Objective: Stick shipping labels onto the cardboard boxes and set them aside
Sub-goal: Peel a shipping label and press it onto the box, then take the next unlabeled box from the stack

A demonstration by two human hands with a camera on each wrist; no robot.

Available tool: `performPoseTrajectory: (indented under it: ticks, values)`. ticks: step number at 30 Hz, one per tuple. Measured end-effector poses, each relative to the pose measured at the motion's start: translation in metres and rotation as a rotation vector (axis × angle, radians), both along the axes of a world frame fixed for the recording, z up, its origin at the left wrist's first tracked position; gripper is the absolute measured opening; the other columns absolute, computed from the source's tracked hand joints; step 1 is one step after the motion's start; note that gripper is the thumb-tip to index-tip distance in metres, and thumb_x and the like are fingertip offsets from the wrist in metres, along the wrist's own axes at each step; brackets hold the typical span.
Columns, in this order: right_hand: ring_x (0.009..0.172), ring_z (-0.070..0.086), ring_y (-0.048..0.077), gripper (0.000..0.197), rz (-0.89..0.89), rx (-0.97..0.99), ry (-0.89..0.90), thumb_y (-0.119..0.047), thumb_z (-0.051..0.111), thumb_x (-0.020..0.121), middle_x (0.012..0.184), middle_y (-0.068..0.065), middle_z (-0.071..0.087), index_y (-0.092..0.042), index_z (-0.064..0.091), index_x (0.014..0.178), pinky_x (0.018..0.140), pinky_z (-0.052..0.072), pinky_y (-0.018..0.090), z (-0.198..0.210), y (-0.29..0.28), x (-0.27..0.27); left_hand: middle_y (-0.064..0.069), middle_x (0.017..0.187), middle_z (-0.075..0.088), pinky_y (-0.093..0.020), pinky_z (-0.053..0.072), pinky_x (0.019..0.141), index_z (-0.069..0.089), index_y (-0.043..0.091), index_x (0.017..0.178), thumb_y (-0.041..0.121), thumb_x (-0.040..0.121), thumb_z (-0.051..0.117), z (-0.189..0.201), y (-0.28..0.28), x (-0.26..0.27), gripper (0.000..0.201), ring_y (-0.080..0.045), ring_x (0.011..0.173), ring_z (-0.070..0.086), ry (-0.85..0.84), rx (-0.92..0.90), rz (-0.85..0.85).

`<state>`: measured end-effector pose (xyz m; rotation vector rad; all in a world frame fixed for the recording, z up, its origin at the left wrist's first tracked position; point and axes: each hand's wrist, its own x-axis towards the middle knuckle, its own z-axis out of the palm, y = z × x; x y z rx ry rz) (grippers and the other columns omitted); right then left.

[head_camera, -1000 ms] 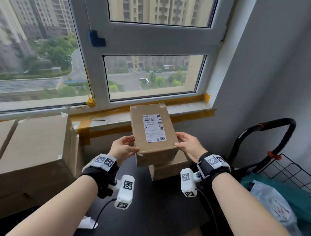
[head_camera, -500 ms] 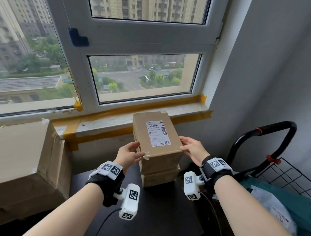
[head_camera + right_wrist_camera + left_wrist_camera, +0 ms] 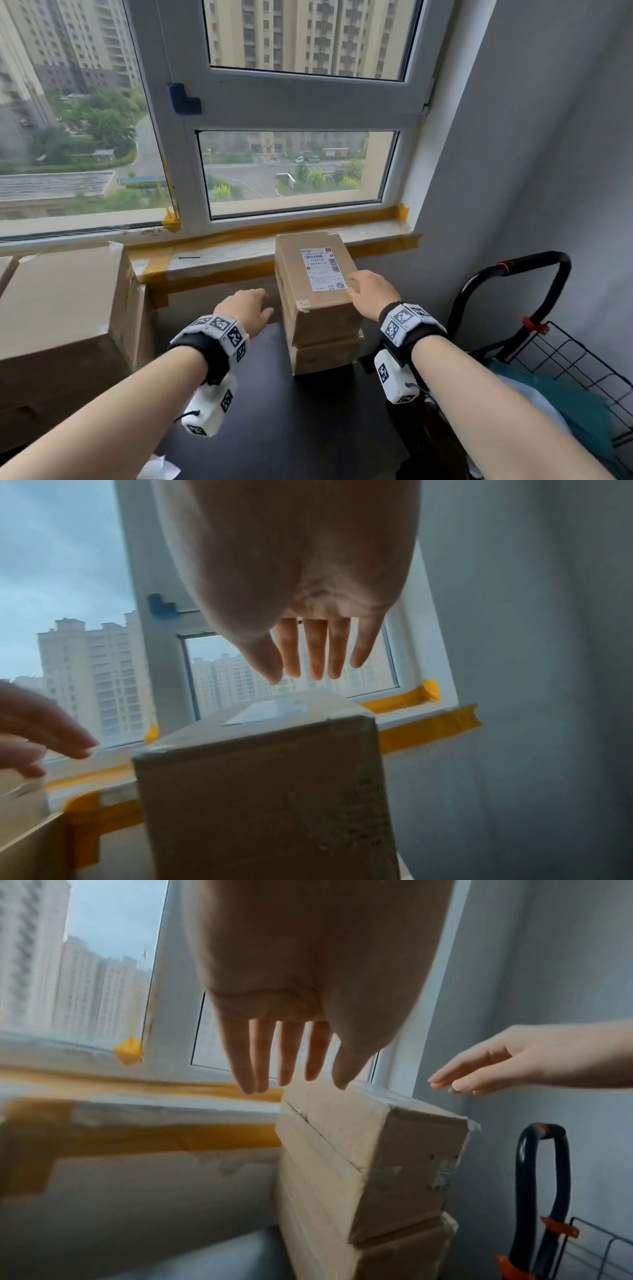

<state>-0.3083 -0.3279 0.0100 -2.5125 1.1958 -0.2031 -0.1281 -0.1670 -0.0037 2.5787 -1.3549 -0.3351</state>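
Two boxes [image 3: 320, 301] stacked on table [image 3: 291, 411], one label [image 3: 322, 270] on top, left hand [image 3: 248, 308] and right hand [image 3: 371, 291] beside them, fingers straight, holding nothing

Soft grey daylight enters through the window [image 3: 294, 171], leaving the head view evenly lit and sharp, with straight lines bowing toward its edges. Both wrist views are dimmer and hazy with motion blur; the left hand [image 3: 291, 1001] and right hand [image 3: 301, 588] are backlit. The labelled box [image 3: 267, 791] front lies in shadow.
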Motion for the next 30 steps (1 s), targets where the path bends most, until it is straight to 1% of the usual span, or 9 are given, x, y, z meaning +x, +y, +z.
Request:
performPoseTrajectory:
  ticks: [4,8,11,14,18,21,24,28,30]
  values:
    - [0.12,0.052,0.027,0.038,0.087,-0.115,0.059,-0.026,0.042,0.095,0.135,0.005,0.054,-0.017,0.051,0.131,0.101,0.042,0.039,0.011,0.04,0.026,-0.005,0.12,0.061,-0.038,0.049,0.089,0.054,0.016,0.12,0.036,0.094,0.044,0.012,0.033,0.015,0.034,-0.024,0.109,0.058,-0.157,-0.011,-0.002]
    - [0.111,0.056,0.028,0.035,0.167,-0.165,0.087,-0.029,0.039,0.096,0.124,0.008,0.059,-0.015,0.056,0.124,0.092,0.047,0.04,0.01,0.091,0.061,-0.005,0.117,0.062,-0.037,0.05,0.086,0.055,0.016,0.119,0.035,0.094,0.045,0.021,0.083,0.032,0.033,-0.024,0.106,0.059,-0.205,-0.067,0.033]
    - [0.118,0.053,0.026,0.038,0.234,-0.128,0.078,-0.03,0.041,0.096,0.132,0.005,0.055,-0.018,0.051,0.13,0.097,0.045,0.041,0.006,0.13,0.09,-0.005,0.115,0.062,-0.036,0.049,0.085,0.055,0.015,0.118,0.035,0.095,0.044,0.022,0.128,0.051,0.032,-0.024,0.105,0.059,-0.205,-0.074,0.07]
    - [0.123,0.049,0.025,0.039,0.298,-0.129,0.082,-0.031,0.041,0.096,0.136,0.005,0.052,-0.019,0.049,0.132,0.104,0.039,0.04,0.003,0.169,0.122,-0.007,0.112,0.062,-0.039,0.05,0.088,0.057,0.013,0.112,0.033,0.094,0.044,0.023,0.174,0.072,0.03,-0.026,0.104,0.059,-0.184,-0.07,0.126]
    - [0.124,0.049,0.026,0.039,0.36,-0.127,0.085,-0.03,0.041,0.096,0.136,0.006,0.053,-0.018,0.049,0.133,0.105,0.036,0.039,0.002,0.22,0.16,-0.009,0.116,0.061,-0.038,0.046,0.09,0.058,0.011,0.112,0.031,0.095,0.043,0.024,0.23,0.096,0.03,-0.027,0.109,0.056,-0.22,-0.053,0.196]
    - [0.123,0.05,0.027,0.039,0.403,-0.092,0.074,-0.031,0.043,0.095,0.135,0.007,0.053,-0.018,0.049,0.132,0.104,0.04,0.039,0.002,0.251,0.187,-0.008,0.121,0.058,-0.039,0.045,0.09,0.056,0.012,0.114,0.033,0.095,0.041,0.024,0.266,0.111,0.031,-0.028,0.114,0.054,-0.206,-0.029,0.274]
    - [0.121,0.051,0.028,0.039,0.445,-0.034,0.06,-0.032,0.044,0.095,0.133,0.008,0.054,-0.019,0.05,0.13,0.102,0.042,0.04,0.0,0.272,0.212,-0.008,0.12,0.058,-0.039,0.045,0.089,0.055,0.013,0.116,0.033,0.095,0.041,0.023,0.294,0.126,0.032,-0.028,0.113,0.055,-0.17,-0.028,0.343]
    - [0.124,0.049,0.027,0.043,0.44,0.051,0.022,-0.032,0.048,0.093,0.136,0.008,0.051,-0.015,0.048,0.133,0.103,0.041,0.038,-0.003,0.286,0.237,-0.01,0.12,0.06,-0.038,0.046,0.091,0.052,0.012,0.121,0.03,0.095,0.042,0.017,0.314,0.145,0.033,-0.028,0.112,0.056,-0.091,-0.078,0.425]
    - [0.125,0.048,0.027,0.044,0.416,0.092,-0.021,-0.029,0.05,0.094,0.137,0.009,0.049,-0.012,0.046,0.134,0.104,0.039,0.037,-0.007,0.286,0.247,-0.01,0.118,0.062,-0.036,0.046,0.091,0.052,0.013,0.12,0.03,0.094,0.043,0.012,0.316,0.152,0.032,-0.028,0.112,0.057,-0.046,-0.103,0.468]
